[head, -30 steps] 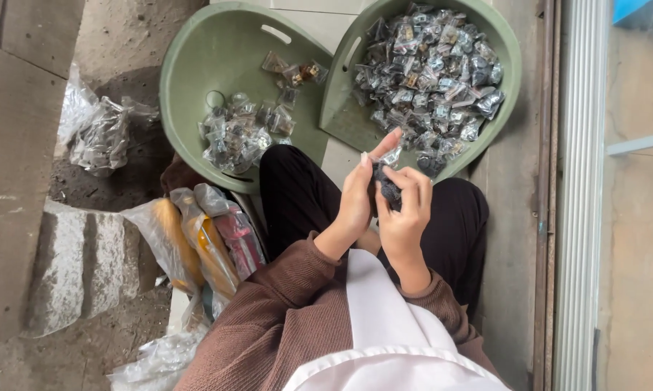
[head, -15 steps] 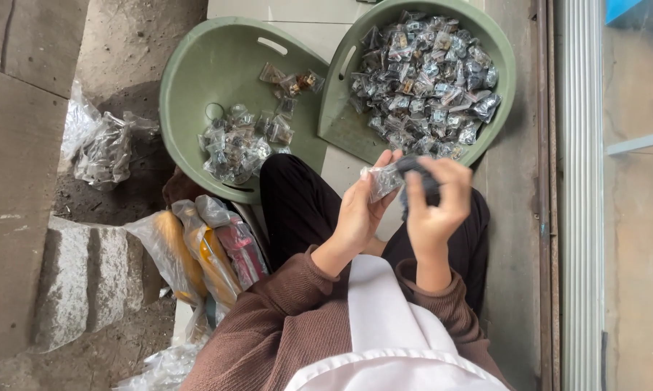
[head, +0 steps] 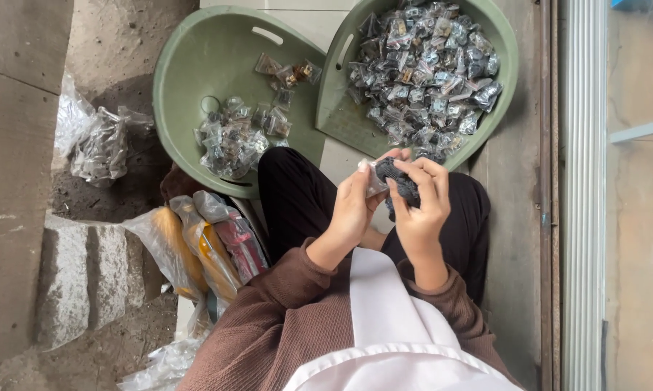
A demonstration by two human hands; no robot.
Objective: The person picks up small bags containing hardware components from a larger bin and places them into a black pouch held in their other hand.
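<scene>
Down on a concrete floor (head: 515,239) by a doorway, a person sits with both hands raised over their lap in black trousers. Left hand (head: 355,206) pinches a small clear packet (head: 376,181) between thumb and fingertips, so its grip is closed on that packet. Right hand (head: 422,210) is curled around a small dark part (head: 402,185), fingers wrapped over the top of it, and packet and part are touching right where the two hands meet.

Just ahead of the knees are two green plastic tubs. Right-hand tub (head: 500,94) is tilted and heaped with lots of the same little clear packets with dark bits inside. Left-hand tub (head: 189,80) has only a smaller pile, mostly near its lower side.

Off to the person's left, a bundle of plastic bags (head: 203,246) with orange and red stuff leans by the leg, and a crinkled clear bag (head: 98,145) lies on the dirt. Rough stone step (head: 80,275) sits lower left, and a pale metal door frame (head: 583,195) runs along the right edge.
</scene>
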